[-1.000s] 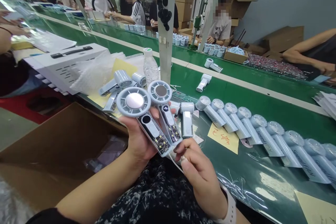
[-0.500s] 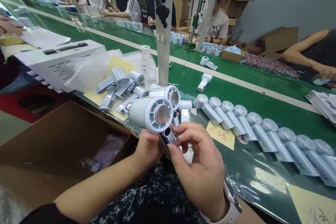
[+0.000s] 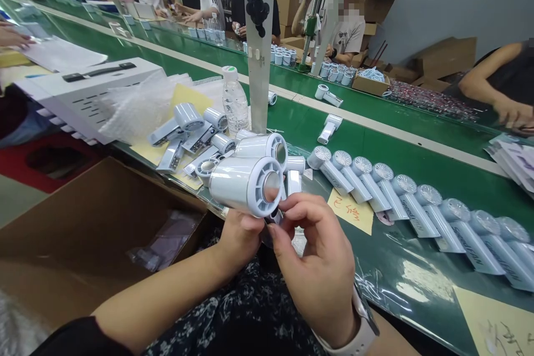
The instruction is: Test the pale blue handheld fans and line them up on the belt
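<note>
A pale blue handheld fan [image 3: 236, 182] is held up before me, its round slotted end with a silver disc turned to the right. My left hand [image 3: 241, 235] is closed around its handle, just under the barrel. At the handle, the thumb and fingertips of my right hand [image 3: 320, 258] pinch together on the fan's side; most of the handle is hidden behind the hands. Right behind it lies another fan [image 3: 258, 147], and a loose pile of fans [image 3: 187, 118] rests to its left.
A row of fans [image 3: 421, 219] lies along the green table [image 3: 400, 278] at right. Behind the pile stands a water bottle [image 3: 234, 100] beside a metal post [image 3: 257, 72]. An open cardboard box [image 3: 83, 222] is at lower left. Co-workers sit across the belt.
The held fan has turned slightly and shifted a little right, so its slotted end faces me less squarely. My right fingertips stay at the handle, closer in under the barrel.
</note>
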`<action>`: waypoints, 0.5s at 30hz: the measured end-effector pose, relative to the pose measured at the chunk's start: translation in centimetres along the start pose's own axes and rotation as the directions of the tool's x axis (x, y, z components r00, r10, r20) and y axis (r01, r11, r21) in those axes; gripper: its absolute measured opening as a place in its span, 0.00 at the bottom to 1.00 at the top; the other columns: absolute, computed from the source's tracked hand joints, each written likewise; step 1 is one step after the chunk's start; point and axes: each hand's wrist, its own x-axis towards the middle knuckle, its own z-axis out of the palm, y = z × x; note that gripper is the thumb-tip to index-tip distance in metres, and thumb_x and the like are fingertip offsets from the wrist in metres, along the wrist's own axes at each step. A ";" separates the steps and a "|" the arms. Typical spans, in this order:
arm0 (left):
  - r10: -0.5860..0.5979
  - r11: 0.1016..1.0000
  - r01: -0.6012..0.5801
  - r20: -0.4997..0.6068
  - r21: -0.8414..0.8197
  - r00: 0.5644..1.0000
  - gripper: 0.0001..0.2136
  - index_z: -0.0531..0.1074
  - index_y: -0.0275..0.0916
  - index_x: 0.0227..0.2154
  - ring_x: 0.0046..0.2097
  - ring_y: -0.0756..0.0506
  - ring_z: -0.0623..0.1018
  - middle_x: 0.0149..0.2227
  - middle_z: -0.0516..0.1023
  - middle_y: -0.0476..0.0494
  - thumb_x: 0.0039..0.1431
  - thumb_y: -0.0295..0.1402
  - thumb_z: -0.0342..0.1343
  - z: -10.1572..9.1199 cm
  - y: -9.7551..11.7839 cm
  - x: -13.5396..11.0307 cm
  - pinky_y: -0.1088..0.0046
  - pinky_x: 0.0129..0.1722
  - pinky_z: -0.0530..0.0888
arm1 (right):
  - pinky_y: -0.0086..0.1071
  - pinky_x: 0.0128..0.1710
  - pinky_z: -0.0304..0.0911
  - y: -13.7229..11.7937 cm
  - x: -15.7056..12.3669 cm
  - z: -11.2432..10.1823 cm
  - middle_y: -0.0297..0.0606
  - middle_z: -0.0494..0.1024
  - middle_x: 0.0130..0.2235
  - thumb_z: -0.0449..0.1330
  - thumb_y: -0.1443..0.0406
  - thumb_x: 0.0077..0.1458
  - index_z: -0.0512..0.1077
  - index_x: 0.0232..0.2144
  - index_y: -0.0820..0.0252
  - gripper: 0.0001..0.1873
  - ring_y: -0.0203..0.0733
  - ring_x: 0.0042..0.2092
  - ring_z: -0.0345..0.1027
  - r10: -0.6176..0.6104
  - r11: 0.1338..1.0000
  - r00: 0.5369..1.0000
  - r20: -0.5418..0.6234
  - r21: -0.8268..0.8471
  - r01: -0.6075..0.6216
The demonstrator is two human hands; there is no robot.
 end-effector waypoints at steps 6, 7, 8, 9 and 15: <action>-0.012 1.000 0.011 -0.053 -0.015 0.999 0.31 0.79 0.40 0.27 0.41 0.34 0.77 0.21 0.71 0.43 0.41 0.67 0.60 -0.1 -0.6 -0.3 0.57 0.53 0.74 | 0.31 0.35 0.69 0.1 -0.1 0.2 0.36 0.74 0.43 0.58 0.75 0.58 0.65 0.35 0.53 0.11 0.37 0.38 0.71 -0.021 1.000 0.999 -0.026 0.003 0.022; -0.011 1.000 0.010 -0.060 -0.017 0.998 0.31 0.79 0.39 0.28 0.41 0.34 0.78 0.21 0.72 0.43 0.41 0.67 0.61 -0.1 -0.8 -0.3 0.57 0.52 0.74 | 0.31 0.36 0.69 0.1 -0.2 0.2 0.37 0.74 0.43 0.58 0.75 0.58 0.66 0.36 0.53 0.11 0.38 0.39 0.71 -0.026 1.000 0.999 -0.032 -0.007 0.026; -0.010 1.000 0.009 -0.065 -0.019 0.998 0.30 0.80 0.39 0.29 0.40 0.35 0.78 0.23 0.74 0.42 0.42 0.65 0.63 -0.1 -0.9 -0.3 0.58 0.50 0.75 | 0.32 0.37 0.70 0.0 -0.2 0.2 0.37 0.75 0.43 0.58 0.76 0.58 0.66 0.36 0.54 0.11 0.39 0.40 0.72 -0.028 0.999 0.999 -0.036 -0.021 0.028; -0.008 1.000 0.007 -0.064 -0.019 0.998 0.27 0.80 0.39 0.29 0.39 0.36 0.78 0.24 0.76 0.42 0.43 0.62 0.65 -0.1 -0.9 -0.3 0.60 0.47 0.76 | 0.32 0.37 0.70 0.0 -0.2 0.1 0.38 0.75 0.43 0.58 0.76 0.58 0.67 0.37 0.54 0.11 0.39 0.40 0.72 -0.029 0.999 0.999 -0.041 -0.038 0.027; 0.090 0.996 -0.090 -0.069 -0.004 0.994 0.23 0.80 0.40 0.26 0.32 0.39 0.79 0.28 0.81 0.41 0.39 0.56 0.70 -0.2 -0.5 0.0 0.66 0.33 0.79 | 0.34 0.38 0.71 0.8 1.0 -0.8 0.36 0.75 0.40 0.61 0.72 0.53 0.69 0.40 0.52 0.13 0.40 0.38 0.72 0.214 0.964 0.970 0.117 0.135 -0.229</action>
